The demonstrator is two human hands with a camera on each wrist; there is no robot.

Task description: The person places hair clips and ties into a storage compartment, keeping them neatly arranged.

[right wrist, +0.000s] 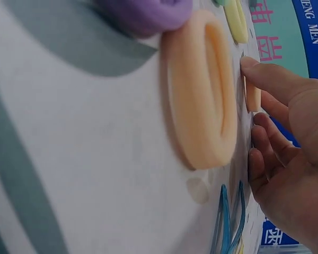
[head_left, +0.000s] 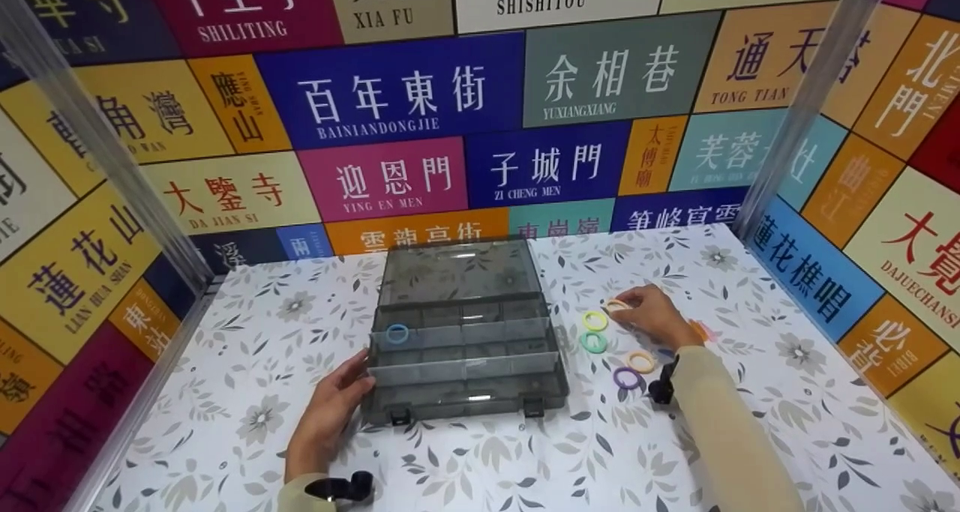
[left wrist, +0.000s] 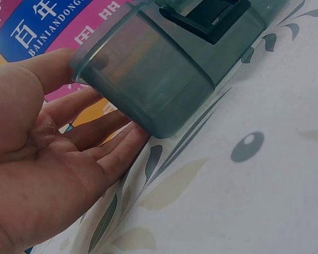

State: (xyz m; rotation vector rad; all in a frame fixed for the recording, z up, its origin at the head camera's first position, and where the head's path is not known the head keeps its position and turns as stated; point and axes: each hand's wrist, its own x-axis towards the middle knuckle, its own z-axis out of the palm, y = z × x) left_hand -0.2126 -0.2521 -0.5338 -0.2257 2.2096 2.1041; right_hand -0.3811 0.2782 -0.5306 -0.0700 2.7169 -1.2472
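Note:
A translucent grey divided storage box [head_left: 466, 414] lies with its lid [head_left: 461, 272] raised at the back. In one of its left compartments is a blue hair tie [head_left: 397, 334]. My left hand [head_left: 330, 411] rests against the box's left side, its fairly straight fingers [left wrist: 119, 143] touching the outer wall and its thumb at the rim. To the right of the box, my right hand [head_left: 652, 315] pinches a pale orange hair tie [right wrist: 253, 97] between thumb and index finger. Near it lie a yellow hair tie [head_left: 595, 320] and a green one [head_left: 593, 342].
Closer to my right wrist lie a purple hair tie [head_left: 627, 378] and an orange one [head_left: 640, 361]. Thin blue loops [right wrist: 225, 219] and small orange-pink items [head_left: 703, 330] are partly hidden by the right arm. A sign-covered wall [head_left: 390, 92] rises behind the floral tabletop [head_left: 480, 474].

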